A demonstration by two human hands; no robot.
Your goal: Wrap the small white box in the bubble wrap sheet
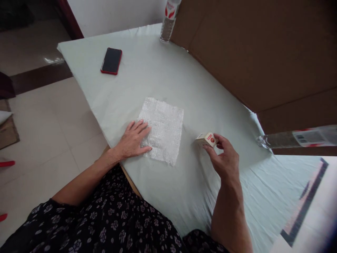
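Black floral clothing point(116, 211) lies nearest you, against the edge of the cloth-covered worktop point(126, 98). Your left hand point(134, 140) is spread flat, its grip unclosed, with the fingers over the left edge of a crinkled silvery sheet point(165, 130), probably to keep it flat. Your right hand point(226, 154) has its grip narrowed to the width of a small printed carton point(209, 139), pinched between thumb and fingers, presumably to leave most of it uncovered. The carton juts left from your right fingertips, tilted, just beside the sheet but apart from it; whether it touches the cloth, you cannot tell. Farther off, a red-edged smartphone point(111, 61) lies well clear of both hands. Plastic bottles point(168, 26) sit by the cardboard panel point(252, 42), perhaps bracing it.
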